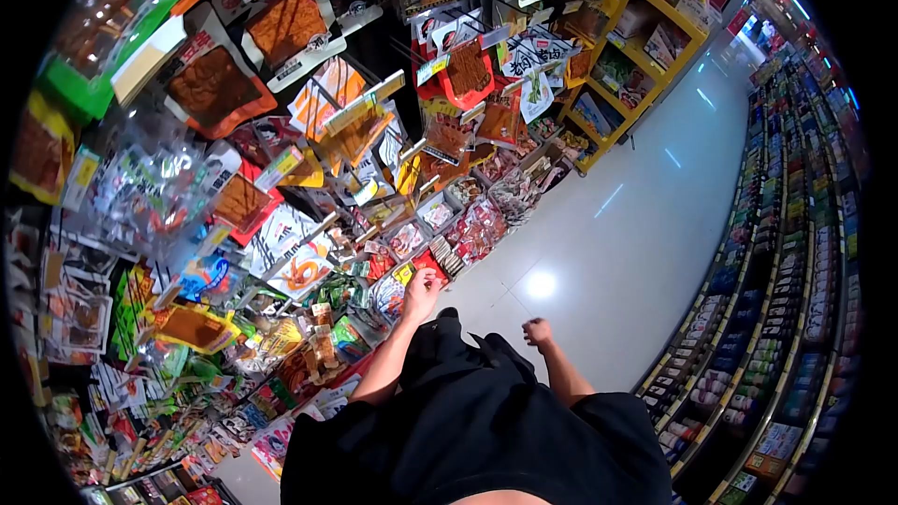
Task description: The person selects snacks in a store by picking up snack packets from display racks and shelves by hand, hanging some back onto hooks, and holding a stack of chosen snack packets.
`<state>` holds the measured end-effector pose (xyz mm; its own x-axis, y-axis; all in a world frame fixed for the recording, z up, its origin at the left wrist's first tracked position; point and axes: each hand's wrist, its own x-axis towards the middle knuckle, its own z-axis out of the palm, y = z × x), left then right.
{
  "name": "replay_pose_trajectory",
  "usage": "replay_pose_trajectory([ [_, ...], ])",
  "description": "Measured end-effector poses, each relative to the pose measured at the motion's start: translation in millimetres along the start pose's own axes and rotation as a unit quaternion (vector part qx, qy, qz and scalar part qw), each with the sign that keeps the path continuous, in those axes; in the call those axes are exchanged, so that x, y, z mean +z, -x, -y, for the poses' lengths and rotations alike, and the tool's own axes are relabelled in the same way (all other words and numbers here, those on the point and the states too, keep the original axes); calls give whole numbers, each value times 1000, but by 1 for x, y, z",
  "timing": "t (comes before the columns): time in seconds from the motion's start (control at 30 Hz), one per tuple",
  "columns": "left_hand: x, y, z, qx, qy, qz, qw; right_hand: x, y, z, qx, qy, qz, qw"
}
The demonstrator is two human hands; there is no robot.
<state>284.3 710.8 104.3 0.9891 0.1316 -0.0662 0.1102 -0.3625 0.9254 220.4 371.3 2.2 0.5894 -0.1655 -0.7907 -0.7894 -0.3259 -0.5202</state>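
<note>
My left hand [423, 295] is raised beside the lower snack bins, nearest to a red packet [429, 266]; its fingers are bent, and whether they touch or hold anything is too small to tell. Over the pale floor [599, 290], my right hand [537, 332] hangs at my side with the fingers curled in, and no object shows in it. Hanging snack packs, such as a red-edged bag [468, 73] and a white bag with an orange print [292, 252], cover the rack on the left.
A yellow shelf stand [645, 61] stands at the end of the snack rack. Long curved-looking shelves [748, 355] of small packaged goods run along the right side. The aisle floor lies between them and leads to the upper right.
</note>
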Motion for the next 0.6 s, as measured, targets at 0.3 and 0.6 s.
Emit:
replay_pose_trajectory([
  [0.3, 6, -77, -17, -45, 15, -6, 999, 21, -46, 117, -78, -105, 85, 988],
  [0.6, 50, -150, -23, -22, 27, -93, 995, -15, -153, 174, -63, -119, 55, 989],
])
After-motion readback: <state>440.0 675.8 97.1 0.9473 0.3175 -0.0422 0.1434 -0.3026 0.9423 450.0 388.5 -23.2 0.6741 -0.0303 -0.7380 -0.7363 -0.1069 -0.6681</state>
